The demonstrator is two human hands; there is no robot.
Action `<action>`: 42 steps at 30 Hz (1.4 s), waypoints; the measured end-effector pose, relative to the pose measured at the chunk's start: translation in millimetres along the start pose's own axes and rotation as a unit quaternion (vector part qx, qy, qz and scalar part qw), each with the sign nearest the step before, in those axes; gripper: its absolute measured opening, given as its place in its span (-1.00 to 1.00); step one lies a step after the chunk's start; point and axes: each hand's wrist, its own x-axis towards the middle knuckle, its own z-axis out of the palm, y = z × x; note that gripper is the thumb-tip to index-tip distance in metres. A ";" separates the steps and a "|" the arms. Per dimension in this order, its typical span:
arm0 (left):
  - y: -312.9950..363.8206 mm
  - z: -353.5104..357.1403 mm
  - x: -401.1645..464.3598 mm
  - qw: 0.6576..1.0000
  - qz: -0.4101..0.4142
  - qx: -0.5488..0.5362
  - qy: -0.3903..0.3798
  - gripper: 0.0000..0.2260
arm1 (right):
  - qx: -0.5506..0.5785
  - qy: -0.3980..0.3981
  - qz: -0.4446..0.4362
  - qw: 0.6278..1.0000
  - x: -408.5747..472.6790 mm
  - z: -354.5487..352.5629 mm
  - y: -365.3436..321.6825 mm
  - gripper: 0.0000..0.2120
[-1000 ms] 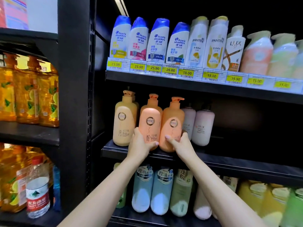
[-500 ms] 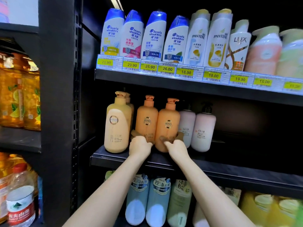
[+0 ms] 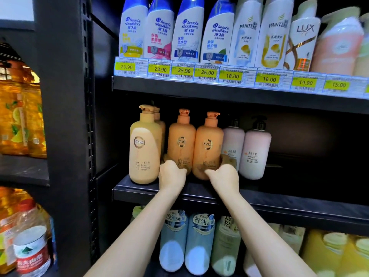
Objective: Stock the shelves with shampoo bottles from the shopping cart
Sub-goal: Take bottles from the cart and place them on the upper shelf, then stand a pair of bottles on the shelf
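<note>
Two orange KYIO pump bottles stand upright side by side on the middle shelf (image 3: 151, 189). My left hand (image 3: 171, 173) grips the base of the left orange bottle (image 3: 181, 136), fingers curled round its lower part. My right hand (image 3: 223, 174) grips the base of the right orange bottle (image 3: 208, 138) in the same way. A yellow KYIO pump bottle (image 3: 144, 148) stands just left of them, nearer the shelf's front edge. Both forearms reach up from below. The shopping cart is out of view.
Two pale pink pump bottles (image 3: 254, 152) stand right of the orange pair, with dark open shelf beyond. The top shelf holds Head & Shoulders bottles (image 3: 186, 33), Pantene and Lux over price tags. Blue and green bottles (image 3: 200, 244) fill the bottom shelf. Oil jugs (image 3: 20, 120) sit left of the black upright.
Both orange bottles have gone from near the shelf's front edge to deeper in, beside the pink ones. My hands followed them inward and the camera has come closer.
</note>
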 end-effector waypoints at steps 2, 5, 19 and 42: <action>-0.5 -0.1 -1.0 1.000 0.007 0.016 -0.002 -0.78 | -0.021 0.013 -0.001 1.000 0.0 1.5 0.6 -0.69; 0.2 0.2 -2.1 0.998 0.027 0.053 -0.012 -0.80 | 0.025 0.033 -0.028 0.999 -0.7 3.0 1.4 -0.44; 5.3 11.6 -6.4 0.963 0.071 0.256 0.039 -0.66 | -0.044 0.034 -0.024 0.998 2.0 11.1 3.4 -0.34; -267.5 -220.5 -246.9 0.911 0.169 0.345 -0.151 -0.27 | -0.187 -0.123 -0.249 0.942 -345.0 79.8 32.0 -0.45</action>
